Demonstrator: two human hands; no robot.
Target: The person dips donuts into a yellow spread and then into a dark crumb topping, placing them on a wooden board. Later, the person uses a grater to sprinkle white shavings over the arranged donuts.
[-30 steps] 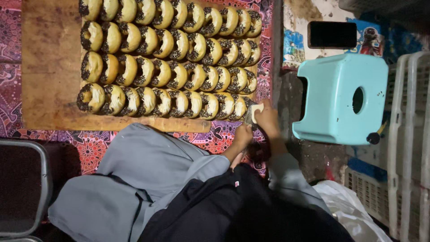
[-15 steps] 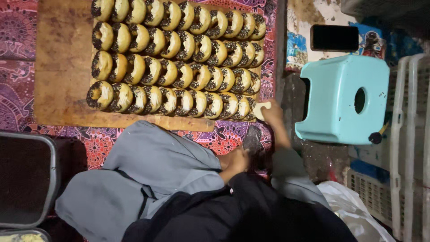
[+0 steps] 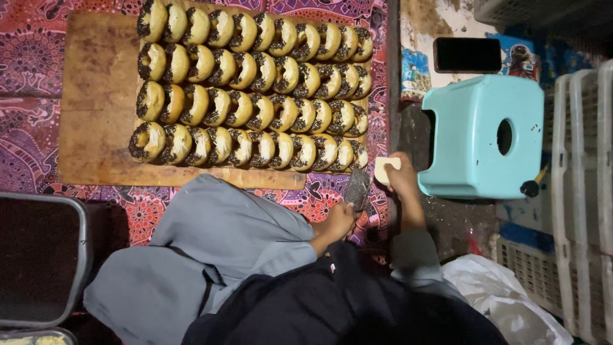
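The doughnuts lie in rows on the wooden board. At their 4 o'clock, the left hand grips a small grater. The right hand pinches a pale block at the grater's 2 o'clock. The block looks small, so the fingertips may scrape, and shreds may fall on the cloth.

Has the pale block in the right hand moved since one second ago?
Yes. The pale block in the right hand has shifted right in the picture, away from the wooden board and closer to the turquoise stool.
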